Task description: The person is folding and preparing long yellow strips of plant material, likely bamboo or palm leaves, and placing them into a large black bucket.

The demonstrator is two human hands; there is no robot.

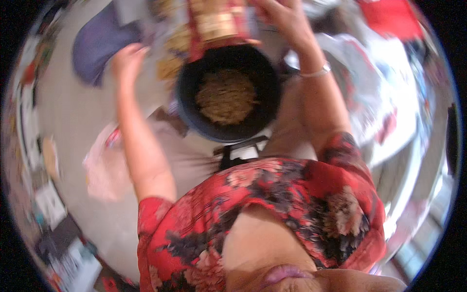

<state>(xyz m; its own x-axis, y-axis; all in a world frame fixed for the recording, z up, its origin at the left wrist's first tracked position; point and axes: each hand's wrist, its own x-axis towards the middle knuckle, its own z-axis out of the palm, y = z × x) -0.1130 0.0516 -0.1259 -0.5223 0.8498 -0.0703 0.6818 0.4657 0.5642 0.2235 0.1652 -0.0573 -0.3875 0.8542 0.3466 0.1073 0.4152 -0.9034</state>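
A black round tub [184, 109] sits between my legs, with a loose brown heap [227, 96] in its bottom; blur hides what the heap is. My left hand [128, 60] is raised left of the tub with its fingers curled, overlapping the edge of a purple-blue cloth-like thing [98, 45] in view. Whether it pinches anything is too blurred to tell. Beyond the tub stands a red-sided holder [195, 33] with tan blocks or packs [215, 25]. Close to its right side is my right hand [282, 16], partly cut off by the top edge, so its grip is unclear.
Yellowish packs [175, 54] lie left of the red holder. A pink plastic bag [107, 168] rests on the pale floor [73, 120] at left. Large clear plastic bags [365, 84] crowd the right side, below a red thing [392, 18]. Boxes and papers [74, 262] line the lower left rim.
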